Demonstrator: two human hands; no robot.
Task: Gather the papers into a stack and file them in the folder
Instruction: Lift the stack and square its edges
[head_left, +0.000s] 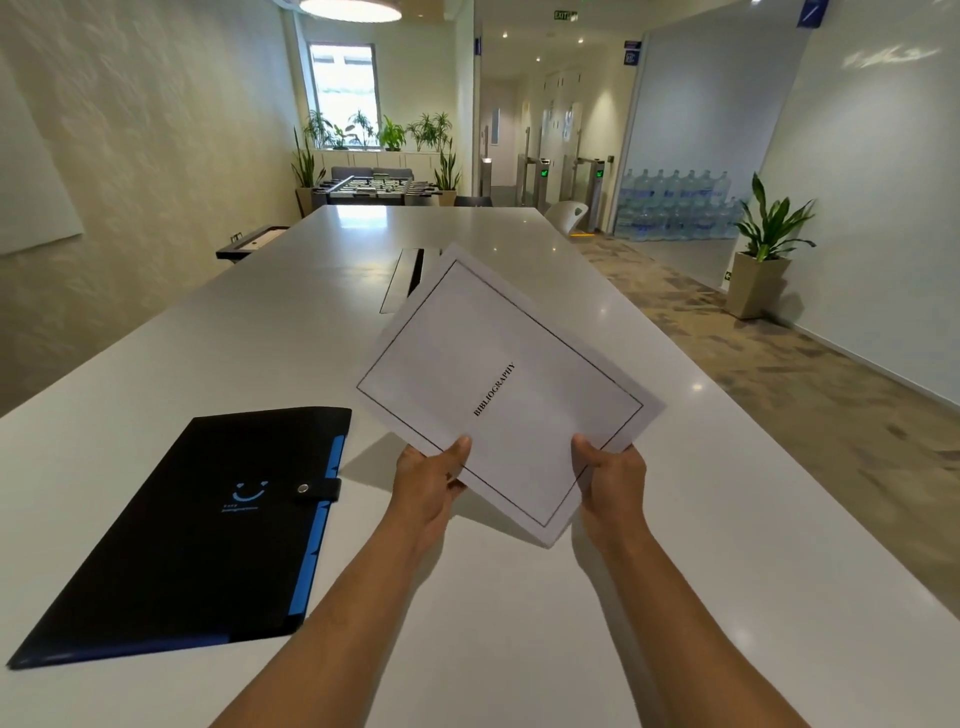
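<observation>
A stack of white papers is held up above the white table, tilted, its top sheet framed by a thin black line and printed BIBLIOGRAPHY. My left hand grips the stack's near left edge, thumb on top. My right hand grips its near right edge the same way. A second sheet's edge peeks out at the far left of the stack. The black folder with blue tabs and a snap strap lies closed and flat on the table, to the left of my left arm.
A long cable slot is set into the table's middle beyond the papers. The table's right edge drops to carpeted floor. A potted plant and stacked water bottles stand far right; a foosball table is at the far end.
</observation>
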